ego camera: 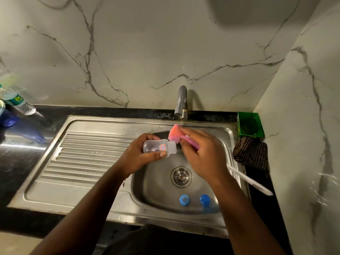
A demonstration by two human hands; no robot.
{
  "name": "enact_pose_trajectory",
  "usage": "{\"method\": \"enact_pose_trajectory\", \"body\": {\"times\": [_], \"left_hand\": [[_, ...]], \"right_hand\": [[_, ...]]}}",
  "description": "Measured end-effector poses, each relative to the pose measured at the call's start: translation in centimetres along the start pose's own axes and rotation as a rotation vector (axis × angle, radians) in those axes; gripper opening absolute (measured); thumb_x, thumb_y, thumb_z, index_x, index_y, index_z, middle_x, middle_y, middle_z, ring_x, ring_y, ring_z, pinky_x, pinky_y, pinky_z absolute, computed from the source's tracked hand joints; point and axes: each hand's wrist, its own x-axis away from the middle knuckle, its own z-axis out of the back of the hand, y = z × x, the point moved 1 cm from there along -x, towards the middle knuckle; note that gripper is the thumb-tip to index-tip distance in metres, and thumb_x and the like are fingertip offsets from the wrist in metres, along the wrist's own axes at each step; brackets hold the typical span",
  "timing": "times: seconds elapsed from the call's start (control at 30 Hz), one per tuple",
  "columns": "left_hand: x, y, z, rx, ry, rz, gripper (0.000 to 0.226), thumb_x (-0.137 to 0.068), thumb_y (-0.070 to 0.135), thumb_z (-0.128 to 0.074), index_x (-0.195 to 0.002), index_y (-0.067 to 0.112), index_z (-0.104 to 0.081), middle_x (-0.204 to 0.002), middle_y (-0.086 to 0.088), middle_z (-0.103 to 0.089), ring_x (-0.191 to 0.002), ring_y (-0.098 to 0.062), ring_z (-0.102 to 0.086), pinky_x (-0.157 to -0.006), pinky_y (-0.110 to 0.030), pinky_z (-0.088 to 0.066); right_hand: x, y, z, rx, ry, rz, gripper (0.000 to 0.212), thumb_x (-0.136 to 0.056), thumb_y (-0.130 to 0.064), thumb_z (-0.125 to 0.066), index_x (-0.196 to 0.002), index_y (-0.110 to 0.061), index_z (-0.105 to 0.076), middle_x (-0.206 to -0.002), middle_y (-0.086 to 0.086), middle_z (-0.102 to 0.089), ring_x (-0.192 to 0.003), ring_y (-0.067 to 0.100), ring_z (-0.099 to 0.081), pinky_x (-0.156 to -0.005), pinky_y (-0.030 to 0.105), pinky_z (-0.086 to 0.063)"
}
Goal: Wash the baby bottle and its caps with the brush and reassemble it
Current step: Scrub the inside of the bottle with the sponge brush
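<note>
A single wide-angle head view looks forward and steeply down from above the near edge of the sink (95,150), close enough that both forearms rise from the bottom of the frame. The basin fills the centre, the faucet (181,103) stands above it, and the marble wall (165,48) fills the upper half, its lines bowed.

Both my bare forearms reach in from the near edge and angle toward each other. My left hand (137,153) sits left of centre, fingers and thumb curled round a small clear plastic baby bottle (159,147) lying sideways. My right hand (203,155), just to its right, is turned back up, fingers curled round a pink sponge-headed brush (174,134) with a white handle.
</note>
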Motion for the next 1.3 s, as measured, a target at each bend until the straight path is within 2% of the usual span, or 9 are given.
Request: {"method": "enact_pose_trajectory", "body": {"times": [0.17,0.27,0.37,0.6,0.73,0.93,1.07,1.17,1.3], "left_hand": [[-0.4,0.3,0.1,-0.214,-0.014,-0.122,0.055,-0.069,0.045,-0.089,-0.115,0.037,-0.06,-0.111,0.018,-0.066,-0.099,0.003,-0.064,-0.075,-0.018,-0.057],[-0.7,0.2,0.8,-0.253,0.009,-0.168,0.058,-0.068,0.048,-0.09,-0.117,0.037,-0.061,-0.114,0.014,-0.066,-0.103,-0.005,-0.065,-0.081,-0.028,-0.06],[-0.7,0.3,0.3,-0.3,-0.063,-0.205,0.06,-0.066,0.049,-0.094,-0.117,0.037,-0.064,-0.113,0.015,-0.067,-0.104,-0.01,-0.066,-0.083,-0.035,-0.061],[-0.4,0.5,0.3,-0.229,0.023,-0.217,0.058,-0.069,0.039,-0.093,-0.117,0.03,-0.063,-0.115,0.011,-0.067,-0.103,-0.005,-0.065,-0.081,-0.024,-0.06],[-0.3,0.5,-0.4,-0.227,-0.052,-0.202,0.059,-0.066,0.039,-0.096,-0.116,0.033,-0.066,-0.113,0.013,-0.068,-0.103,-0.009,-0.067,-0.081,-0.028,-0.061],[-0.3,0.7,0.3,-0.206,-0.005,-0.203,0.057,-0.068,0.038,-0.093,-0.116,0.035,-0.062,-0.113,0.014,-0.067,-0.103,-0.003,-0.066,-0.079,-0.02,-0.058],[0.0,1.7,0.0,-0.163,-0.102,-0.219,0.057,-0.066,0.036,-0.093,-0.116,0.034,-0.064,-0.11,0.014,-0.068,-0.102,-0.009,-0.067,-0.081,-0.024,-0.059],[-0.1,2.6,-0.1,-0.083,-0.015,-0.246,0.053,-0.07,0.03,-0.091,-0.115,0.033,-0.063,-0.111,0.013,-0.069,-0.099,-0.007,-0.069,-0.078,-0.021,-0.058],[-0.7,1.8,1.6,-0.035,0.055,-0.102,0.05,-0.072,0.047,-0.09,-0.111,0.035,-0.063,-0.104,0.01,-0.07,-0.091,-0.014,-0.071,-0.078,-0.032,-0.061]], "right_hand": [[0.5,0.2,-0.5,0.131,-0.059,-0.015,0.03,-0.096,-0.042,-0.065,-0.125,-0.036,-0.073,-0.111,-0.013,-0.073,-0.098,0.014,-0.067,-0.077,0.03,-0.055],[1.7,0.3,-1.2,0.14,-0.065,0.005,0.026,-0.091,-0.04,-0.068,-0.117,-0.037,-0.074,-0.103,-0.016,-0.071,-0.089,0.009,-0.064,-0.069,0.028,-0.053],[1.7,0.8,-1.5,0.003,-0.004,-0.142,0.027,-0.095,-0.054,-0.067,-0.114,-0.036,-0.075,-0.097,-0.014,-0.071,-0.084,0.009,-0.065,-0.067,0.029,-0.053],[3.2,0.2,-0.9,0.068,-0.044,0.019,0.031,-0.093,-0.044,-0.057,-0.118,-0.031,-0.071,-0.107,-0.015,-0.067,-0.091,0.009,-0.063,-0.073,0.029,-0.052],[2.3,0.6,-1.0,0.001,-0.009,-0.126,0.034,-0.102,-0.055,-0.049,-0.121,-0.036,-0.07,-0.099,-0.011,-0.07,-0.085,0.009,-0.064,-0.068,0.028,-0.052],[3.2,0.3,-0.8,-0.034,-0.043,-0.053,0.024,-0.097,-0.049,-0.06,-0.101,-0.029,-0.072,-0.084,-0.013,-0.068,-0.074,0.007,-0.061,-0.061,0.03,-0.049],[2.1,1.7,-1.8,-0.081,-0.034,-0.294,0.034,-0.096,-0.062,-0.057,-0.097,-0.029,-0.067,-0.08,-0.011,-0.07,-0.072,0.008,-0.065,-0.064,0.039,-0.055],[2.3,1.9,-3.1,-0.306,-0.198,-0.355,0.029,-0.088,-0.056,-0.068,-0.098,-0.029,-0.069,-0.082,-0.007,-0.073,-0.074,0.014,-0.069,-0.069,0.045,-0.059],[2.5,0.9,-3.0,-0.682,-0.004,-0.548,0.011,-0.103,-0.029,-0.063,-0.101,-0.024,-0.072,-0.084,-0.007,-0.074,-0.063,0.008,-0.066,-0.062,0.031,-0.051]]}}
